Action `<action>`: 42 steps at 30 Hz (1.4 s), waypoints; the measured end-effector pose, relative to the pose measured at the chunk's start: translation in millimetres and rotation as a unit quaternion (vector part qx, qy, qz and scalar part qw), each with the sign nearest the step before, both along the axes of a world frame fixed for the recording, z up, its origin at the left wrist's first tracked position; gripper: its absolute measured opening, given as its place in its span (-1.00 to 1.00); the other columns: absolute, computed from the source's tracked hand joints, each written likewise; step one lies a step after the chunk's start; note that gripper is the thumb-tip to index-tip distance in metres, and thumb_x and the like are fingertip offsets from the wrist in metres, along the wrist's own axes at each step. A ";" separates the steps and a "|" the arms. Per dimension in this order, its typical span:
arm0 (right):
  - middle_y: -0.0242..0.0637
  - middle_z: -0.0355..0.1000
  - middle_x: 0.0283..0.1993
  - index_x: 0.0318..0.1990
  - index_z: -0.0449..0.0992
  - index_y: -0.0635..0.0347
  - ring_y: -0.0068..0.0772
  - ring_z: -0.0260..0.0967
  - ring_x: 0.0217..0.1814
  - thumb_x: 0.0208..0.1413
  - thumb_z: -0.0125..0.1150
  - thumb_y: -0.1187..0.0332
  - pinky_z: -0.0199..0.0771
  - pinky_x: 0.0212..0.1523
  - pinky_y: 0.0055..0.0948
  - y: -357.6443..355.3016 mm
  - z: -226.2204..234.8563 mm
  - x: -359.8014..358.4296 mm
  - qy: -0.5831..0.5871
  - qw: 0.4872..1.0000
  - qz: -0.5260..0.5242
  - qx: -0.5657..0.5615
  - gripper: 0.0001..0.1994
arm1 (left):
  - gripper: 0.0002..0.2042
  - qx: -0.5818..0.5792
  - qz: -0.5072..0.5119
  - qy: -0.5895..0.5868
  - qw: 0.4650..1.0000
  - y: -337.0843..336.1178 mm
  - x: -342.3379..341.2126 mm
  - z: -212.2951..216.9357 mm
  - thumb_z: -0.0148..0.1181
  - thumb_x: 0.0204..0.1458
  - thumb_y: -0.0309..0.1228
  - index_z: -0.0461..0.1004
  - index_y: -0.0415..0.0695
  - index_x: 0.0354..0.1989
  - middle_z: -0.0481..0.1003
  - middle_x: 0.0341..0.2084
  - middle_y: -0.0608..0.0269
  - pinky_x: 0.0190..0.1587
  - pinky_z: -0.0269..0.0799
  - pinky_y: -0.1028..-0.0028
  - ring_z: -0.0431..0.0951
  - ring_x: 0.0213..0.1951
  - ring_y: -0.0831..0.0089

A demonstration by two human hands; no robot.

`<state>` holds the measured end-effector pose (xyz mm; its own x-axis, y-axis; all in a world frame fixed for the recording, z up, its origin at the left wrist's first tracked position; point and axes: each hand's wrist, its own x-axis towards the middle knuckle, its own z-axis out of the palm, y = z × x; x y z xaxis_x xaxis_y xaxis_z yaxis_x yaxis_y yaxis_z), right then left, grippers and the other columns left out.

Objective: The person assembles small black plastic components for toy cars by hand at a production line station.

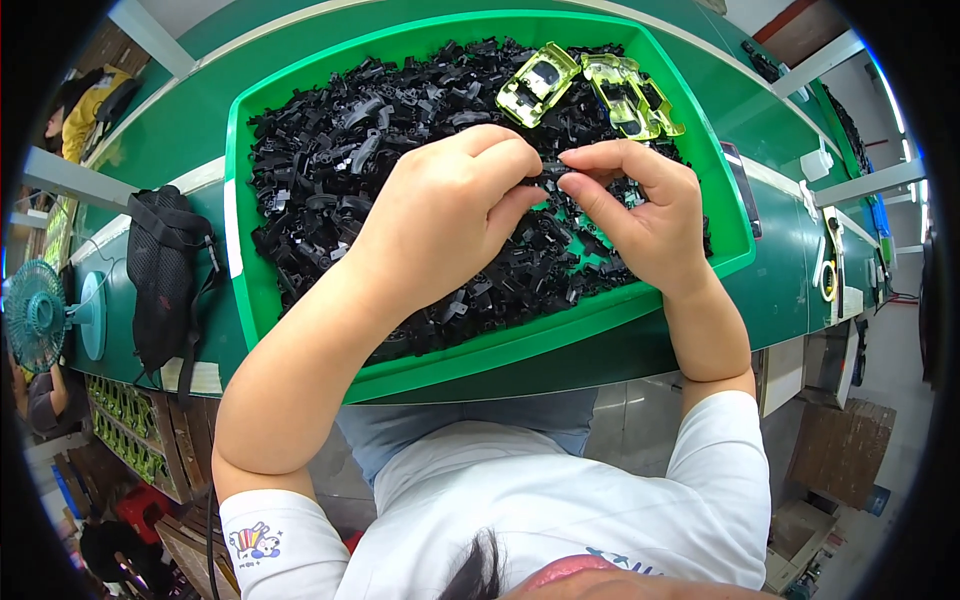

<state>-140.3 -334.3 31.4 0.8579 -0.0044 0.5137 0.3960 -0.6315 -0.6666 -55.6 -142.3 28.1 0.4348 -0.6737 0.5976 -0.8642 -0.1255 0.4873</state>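
Over a green plastic tray (236, 200) heaped with small black plastic parts (345, 130), both my hands meet at one small black plastic part (553, 169). My left hand (450, 205) pinches its left end between thumb and fingers. At the other end, the thumb and forefinger of my right hand (640, 205) close on the same part. My fingers cover much of it, so its exact shape is hidden. Just beyond my hands, a yellow-green toy car shell (515, 100) lies on the heap, with more such shells (622, 95) to its right.
The tray rests on a green table (780, 265). Left of it lie a black mesh bag (160, 270) and a teal fan (40, 310). A dark flat device (742, 190) sits by the tray's right side. White posts (75, 180) rise at both sides. Other people are at the far left.
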 end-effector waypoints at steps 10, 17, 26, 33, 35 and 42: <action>-0.24 0.54 -0.30 -0.18 0.56 0.25 -0.38 0.51 -0.32 0.07 0.32 0.39 0.48 -0.26 -0.44 -15.9 -11.9 8.8 0.154 0.974 -0.010 -0.167 -0.81 | -0.83 0.072 0.193 -0.074 0.976 33.7 27.0 25.1 0.35 -0.10 -0.42 0.50 -0.20 -0.39 0.53 -0.46 0.09 -0.30 0.45 0.27 0.55 -0.38 0.12; -0.24 0.46 -0.29 -0.23 0.58 0.21 -0.16 0.46 -0.19 0.02 0.33 0.35 0.48 -0.16 -0.25 -8.3 -31.0 16.0 0.156 0.951 0.040 -0.266 -0.81 | -0.63 0.213 0.230 -0.127 0.941 41.9 23.6 23.1 0.41 -0.18 -0.40 0.49 -0.22 -0.16 0.49 -0.14 0.11 0.01 0.44 0.27 0.48 -0.04 0.13; -0.25 0.45 -0.36 -0.38 0.58 0.18 -0.16 0.46 -0.20 -0.03 0.32 0.33 0.46 -0.17 -0.23 -8.1 -20.8 19.6 0.223 0.949 0.040 -0.221 -0.87 | -0.74 0.121 0.182 -0.094 0.971 21.6 15.5 12.0 0.37 -0.07 -0.29 0.53 -0.22 -0.33 0.54 -0.31 0.13 -0.14 0.49 0.28 0.56 -0.18 0.15; -0.23 0.47 -0.36 -0.39 0.51 0.22 -0.14 0.46 -0.28 0.01 0.29 0.36 0.43 -0.24 -0.23 -13.2 -12.5 16.2 0.195 0.964 0.009 -0.179 -0.87 | -0.77 0.089 0.141 -0.062 0.984 13.7 9.0 11.2 0.35 -0.03 -0.30 0.55 -0.24 -0.37 0.56 -0.40 0.13 -0.27 0.47 0.33 0.57 -0.34 0.15; -0.22 0.47 -0.31 -0.32 0.54 0.21 -0.13 0.46 -0.20 0.00 0.32 0.34 0.44 -0.16 -0.21 -15.1 -17.2 16.8 0.229 0.954 0.003 -0.196 -0.85 | -0.77 0.090 0.139 -0.060 0.984 13.9 10.6 10.8 0.35 -0.03 -0.30 0.55 -0.24 -0.37 0.56 -0.40 0.12 -0.27 0.47 0.33 0.57 -0.34 0.15; -0.21 0.37 -0.09 -0.08 0.54 0.16 -0.09 0.37 -0.01 -0.14 0.45 0.42 0.42 0.00 -0.23 -10.1 -25.3 14.5 0.246 0.923 0.068 -0.288 -0.61 | -0.76 0.104 0.140 -0.047 0.984 14.4 11.3 10.0 0.35 -0.02 -0.29 0.56 -0.24 -0.37 0.56 -0.40 0.11 -0.26 0.47 0.33 0.57 -0.34 0.14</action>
